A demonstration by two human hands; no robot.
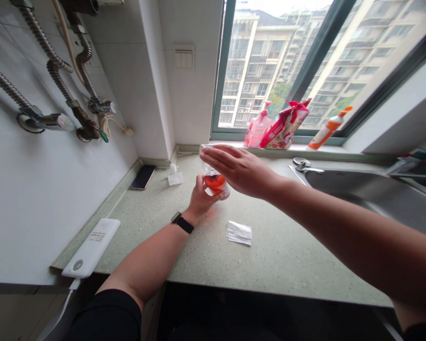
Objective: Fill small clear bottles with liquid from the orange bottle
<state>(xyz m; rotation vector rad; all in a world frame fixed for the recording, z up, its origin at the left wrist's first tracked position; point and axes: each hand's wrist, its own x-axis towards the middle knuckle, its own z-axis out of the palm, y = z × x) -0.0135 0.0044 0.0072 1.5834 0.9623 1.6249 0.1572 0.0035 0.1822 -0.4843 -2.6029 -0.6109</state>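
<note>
My left hand (203,196), with a black watch at the wrist, is wrapped round a clear bottle (216,183) with red-orange contents and a pale label. The bottle is above the countertop (184,251) or on it; I cannot tell which. Over its top lies my right hand (239,168), flat, fingers stretched out side by side. Clear plastic (205,163) shows under and beyond those fingertips; its exact shape is hidden. A folded white tissue (239,233) lies on the counter nearer to me. To the left of the bottle stands a small translucent pump bottle (174,175).
A phone (142,177) lies against the back left edge, and a white power bank (91,248) with a cable sits at the left edge. At right is a metal sink (362,189). The windowsill holds a pink pump bottle (257,130), a red pouch (286,125) and an orange bottle (328,131).
</note>
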